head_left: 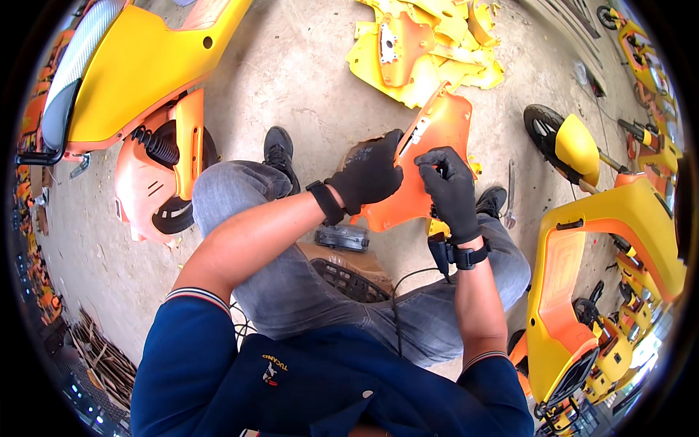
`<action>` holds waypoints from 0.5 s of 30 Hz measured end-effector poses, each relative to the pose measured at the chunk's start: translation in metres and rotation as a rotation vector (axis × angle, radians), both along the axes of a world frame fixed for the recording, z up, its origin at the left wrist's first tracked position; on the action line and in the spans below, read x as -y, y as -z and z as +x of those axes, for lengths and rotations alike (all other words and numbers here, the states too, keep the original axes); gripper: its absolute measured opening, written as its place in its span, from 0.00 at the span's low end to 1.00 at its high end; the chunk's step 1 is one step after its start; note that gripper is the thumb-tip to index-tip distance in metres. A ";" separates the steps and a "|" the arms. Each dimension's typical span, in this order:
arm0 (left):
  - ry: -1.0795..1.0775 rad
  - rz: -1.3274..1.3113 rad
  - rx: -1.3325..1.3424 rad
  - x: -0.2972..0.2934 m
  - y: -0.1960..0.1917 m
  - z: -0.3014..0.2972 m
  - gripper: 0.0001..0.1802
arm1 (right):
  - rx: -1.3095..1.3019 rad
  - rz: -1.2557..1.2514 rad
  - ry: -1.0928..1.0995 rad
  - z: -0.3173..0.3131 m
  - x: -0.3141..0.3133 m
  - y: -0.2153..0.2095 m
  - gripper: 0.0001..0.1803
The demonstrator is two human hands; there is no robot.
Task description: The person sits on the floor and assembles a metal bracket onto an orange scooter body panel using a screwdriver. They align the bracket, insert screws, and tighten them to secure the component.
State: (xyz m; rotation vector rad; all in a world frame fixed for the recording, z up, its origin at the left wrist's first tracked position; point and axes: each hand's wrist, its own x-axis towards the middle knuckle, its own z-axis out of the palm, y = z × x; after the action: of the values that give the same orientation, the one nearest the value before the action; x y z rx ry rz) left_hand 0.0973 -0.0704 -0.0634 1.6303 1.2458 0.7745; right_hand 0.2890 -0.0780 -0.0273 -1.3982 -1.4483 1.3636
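Observation:
An orange plastic scooter panel (444,131) stands tilted between my knees, with a white label patch on its inner face. My left hand (370,173), in a black glove, is closed around the panel's left edge. In front of the panel's right part is my right hand (449,191), also gloved in black. Its thumb and fingertips are curled together in a pinch; whatever they hold, if anything, is too small to make out. Beneath the panel, between my legs, lie a dark boxy part (342,237) and a black grid-like piece (349,281) near some cardboard.
A yellow-and-orange scooter (138,73) stands at the left. Another yellow scooter (564,306) is close on my right. Yellow and orange panels (429,54) are heaped ahead on the concrete floor. A wrench (510,193) lies beside my right shoe. Sticks (102,357) are piled at lower left.

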 end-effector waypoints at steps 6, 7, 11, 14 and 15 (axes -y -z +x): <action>-0.008 0.008 -0.041 0.000 0.002 0.000 0.18 | -0.085 -0.076 0.105 -0.005 0.000 -0.002 0.04; -0.009 0.007 -0.042 -0.001 0.002 0.000 0.18 | -0.091 -0.088 0.113 -0.006 0.000 -0.004 0.04; -0.005 0.017 -0.027 0.001 0.001 -0.001 0.18 | -0.083 -0.112 0.118 -0.006 0.000 -0.010 0.05; -0.001 -0.009 -0.020 0.001 -0.002 0.000 0.19 | -0.046 -0.104 0.114 -0.004 0.000 -0.008 0.07; 0.000 -0.002 -0.026 0.001 -0.001 0.000 0.19 | -0.032 -0.100 0.116 -0.004 0.000 -0.007 0.07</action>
State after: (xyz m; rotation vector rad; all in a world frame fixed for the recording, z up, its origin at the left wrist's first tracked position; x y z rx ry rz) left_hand 0.0972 -0.0711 -0.0622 1.6437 1.2646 0.7532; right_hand 0.2851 -0.0777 -0.0202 -1.4924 -1.2734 1.3949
